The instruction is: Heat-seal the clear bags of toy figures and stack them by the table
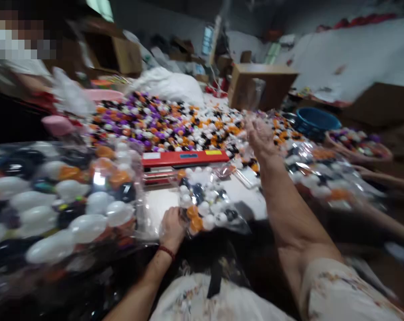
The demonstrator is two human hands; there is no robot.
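My left hand point(173, 225), with a dark red bracelet at its wrist, is closed at the left side of a clear plastic bag point(208, 200). White, black and orange plastic balls fill this bag, which lies at the table's front edge. My right arm stretches forward, and my right hand point(260, 133) is over the near right part of a wide heap of small balls point(175, 122) in purple, orange, black and white. Motion smears its fingers, so what they touch is unclear. Between the heap and the bag stands a long red bag sealer point(185, 158).
Large filled bags point(61, 200) crowd the left; another filled bag point(322, 174) lies right, near another person's arm point(382, 178). Behind are a cardboard box point(260, 87), a blue basin point(317, 120) and a white sack point(171, 84). A person point(21, 80) is at far left.
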